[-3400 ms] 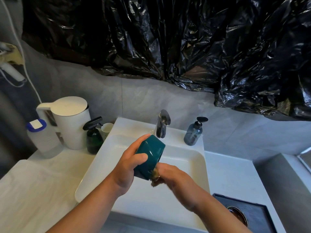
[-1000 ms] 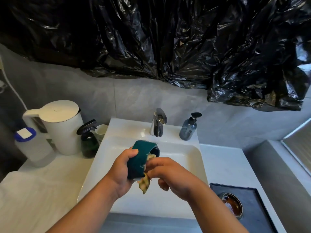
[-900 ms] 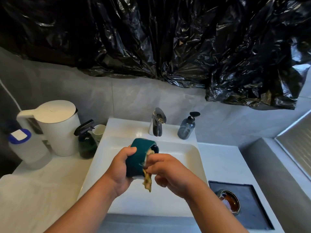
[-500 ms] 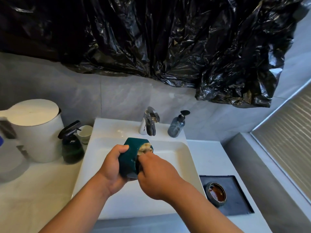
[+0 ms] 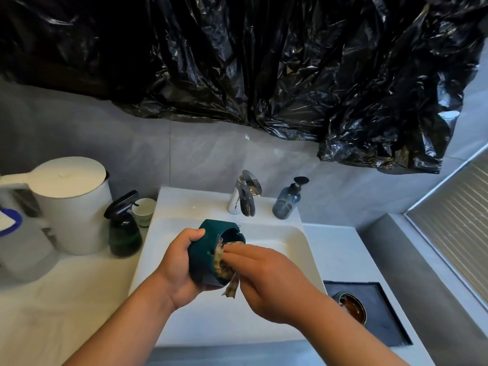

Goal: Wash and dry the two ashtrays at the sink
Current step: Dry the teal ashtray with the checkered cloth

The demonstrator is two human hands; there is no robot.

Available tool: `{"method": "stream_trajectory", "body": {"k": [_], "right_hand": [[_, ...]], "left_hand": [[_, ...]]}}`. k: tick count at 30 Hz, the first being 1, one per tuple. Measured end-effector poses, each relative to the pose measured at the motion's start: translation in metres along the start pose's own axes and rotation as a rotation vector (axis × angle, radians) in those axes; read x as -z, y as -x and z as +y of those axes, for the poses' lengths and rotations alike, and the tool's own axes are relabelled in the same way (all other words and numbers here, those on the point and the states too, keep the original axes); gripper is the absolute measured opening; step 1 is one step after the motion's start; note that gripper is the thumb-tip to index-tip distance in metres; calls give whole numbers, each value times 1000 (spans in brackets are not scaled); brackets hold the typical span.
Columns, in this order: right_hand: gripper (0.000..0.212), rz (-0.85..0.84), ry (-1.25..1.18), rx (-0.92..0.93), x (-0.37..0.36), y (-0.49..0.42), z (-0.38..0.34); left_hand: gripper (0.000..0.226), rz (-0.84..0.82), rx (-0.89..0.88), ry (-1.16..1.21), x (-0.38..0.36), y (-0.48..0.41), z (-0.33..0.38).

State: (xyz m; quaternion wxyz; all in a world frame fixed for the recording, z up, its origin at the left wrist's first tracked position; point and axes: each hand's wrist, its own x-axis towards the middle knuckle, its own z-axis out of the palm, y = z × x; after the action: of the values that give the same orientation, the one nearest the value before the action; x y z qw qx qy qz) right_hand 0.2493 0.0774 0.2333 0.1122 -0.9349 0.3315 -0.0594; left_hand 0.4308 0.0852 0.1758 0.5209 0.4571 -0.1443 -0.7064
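Green ashtray (image 5: 204, 250) held above the sink (image 5: 293, 240), tipped on its side, its open mouth facing right toward the right hand (image 5: 269, 283). The left hand (image 5: 181, 262) grips the outer wall from the left. The right hand pinches a crumpled cloth (image 5: 224, 262) and pushes it into the mouth. A second ashtray (image 5: 352, 309) sits on a dark tray (image 5: 383, 315) on the worktop (image 5: 332, 249), right of the sink.
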Motion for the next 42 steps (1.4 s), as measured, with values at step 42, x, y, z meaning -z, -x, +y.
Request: {"method": "stream_trajectory", "body": {"k": [42], "right_hand": [[15, 106, -1199, -479, -5, -4, -15]], "left_hand": [[39, -104, -285, -271, -27, 26, -11]]}}
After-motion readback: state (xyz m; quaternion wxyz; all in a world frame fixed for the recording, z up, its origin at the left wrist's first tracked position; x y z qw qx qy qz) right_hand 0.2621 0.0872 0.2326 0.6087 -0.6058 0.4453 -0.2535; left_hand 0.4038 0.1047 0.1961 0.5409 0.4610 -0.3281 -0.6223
